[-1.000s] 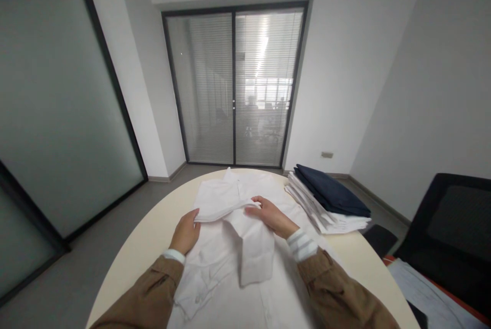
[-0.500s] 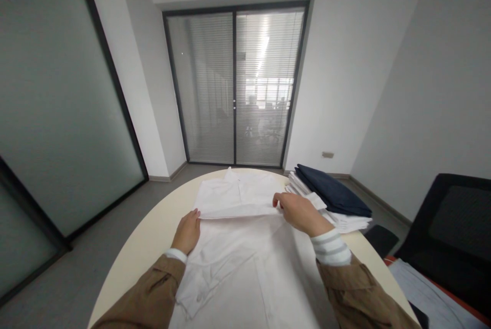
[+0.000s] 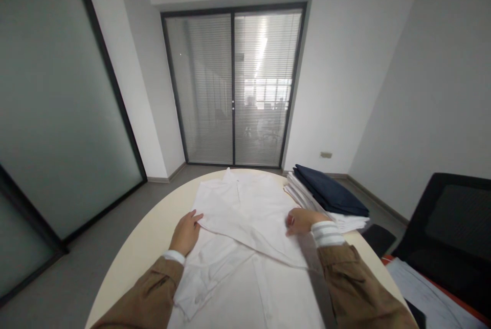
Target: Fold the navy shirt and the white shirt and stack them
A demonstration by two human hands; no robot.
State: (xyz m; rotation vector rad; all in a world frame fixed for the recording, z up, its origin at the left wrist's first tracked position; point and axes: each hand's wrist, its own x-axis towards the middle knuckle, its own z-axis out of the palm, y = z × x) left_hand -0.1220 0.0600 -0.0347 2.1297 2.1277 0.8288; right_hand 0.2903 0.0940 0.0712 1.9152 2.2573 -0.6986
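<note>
A white button-up shirt [image 3: 245, 278] lies spread over the round table, its collar towards the far edge. Across its middle, a sleeve [image 3: 253, 234] slants from the left side down to the right. My left hand [image 3: 186, 232] grips the cloth at the shirt's left edge, fingertips on the sleeve's fold. At the right edge my right hand [image 3: 301, 221] has its fingers curled closed on the shirt fabric. The sleeve's lower end runs close to my right forearm, where the cloth is blurred.
A stack of folded white clothes [image 3: 345, 220] with a folded navy garment [image 3: 332, 191] on top stands at the table's right. The cream tabletop [image 3: 126, 272] shows along the left. A black mesh chair [image 3: 452, 226] is at the right, with papers [image 3: 429, 293] nearby.
My right hand has moved slightly right and towards me. The sleeve, straight across before, now slopes down to the right. My left hand has stayed at the left edge.
</note>
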